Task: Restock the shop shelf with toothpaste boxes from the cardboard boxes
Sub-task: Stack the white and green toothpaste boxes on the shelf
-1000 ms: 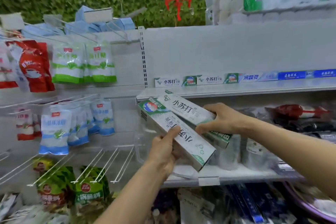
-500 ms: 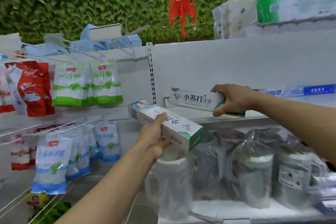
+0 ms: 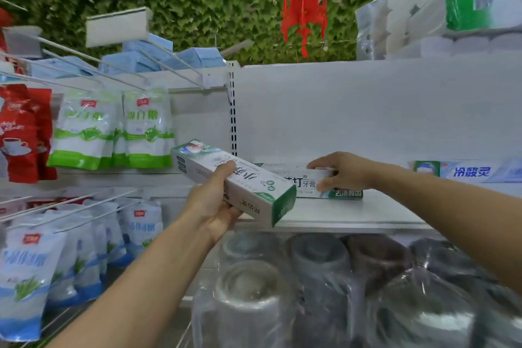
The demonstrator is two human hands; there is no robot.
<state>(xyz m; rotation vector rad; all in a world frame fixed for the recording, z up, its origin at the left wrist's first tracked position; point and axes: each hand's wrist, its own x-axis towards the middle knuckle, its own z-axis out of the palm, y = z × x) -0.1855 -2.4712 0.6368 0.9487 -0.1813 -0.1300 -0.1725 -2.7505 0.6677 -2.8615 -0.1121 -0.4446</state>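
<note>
the left hand grasps a tilted toothpaste box from underneath, thumb lying across its top face. this white and green box is in the air just in front of the white shelf, with its far end higher and pointing left and its green end cap lower and nearer the shelf edge. the right hand reaches over the shelf and clasps the right end of a second toothpaste box, fingers curled over the top and thumb on the front. that box lies flat on the shelf, printed side facing out, partly hidden behind the tilted one. further right on the same shelf lies a blue toothpaste box, well apart from the hand. bags of sugar hang on hooks to the left, plastic-wrapped pots sit on the level below, and a red paper lantern hangs above.
</note>
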